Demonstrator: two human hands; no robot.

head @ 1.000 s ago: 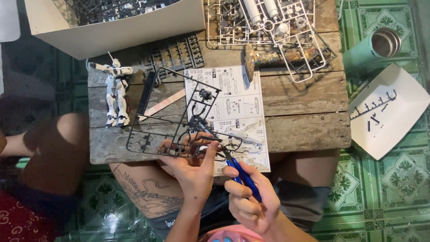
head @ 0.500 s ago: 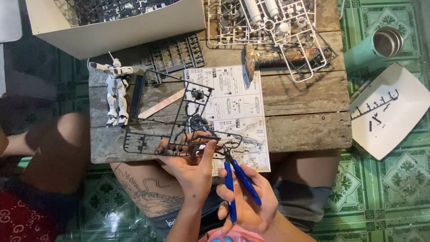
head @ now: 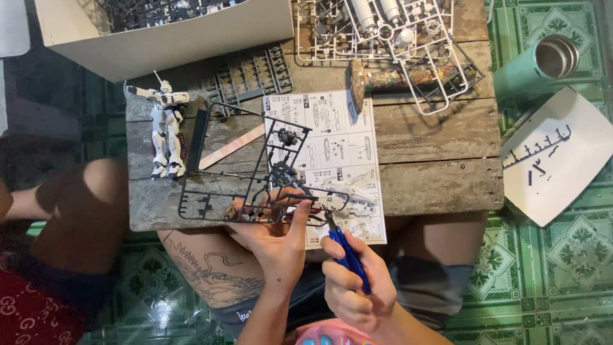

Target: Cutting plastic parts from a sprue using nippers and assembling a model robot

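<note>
My left hand (head: pixel 276 237) grips the near edge of a dark plastic parts frame (head: pixel 246 172) that tilts up over the wooden table (head: pixel 434 137). My right hand (head: pixel 352 282) is closed around blue-handled nippers (head: pixel 348 255); their tip touches the frame's near right corner, beside my left thumb. Under the frame lies a printed instruction sheet (head: pixel 332 137) with a small white model part (head: pixel 348 197) resting on it.
A white robot model (head: pixel 166 133) lies at the table's left. A grey parts frame (head: pixel 252 71) and a cardboard box (head: pixel 159 38) sit behind it. White parts frames (head: pixel 383 32) cover the far right. On the green tiled floor stand a teal cup (head: pixel 536 67) and a white tray (head: pixel 559 160).
The nipper handles were spread apart half a second ago and are now squeezed together at the frame's corner. My left hand kept its hold on the frame.
</note>
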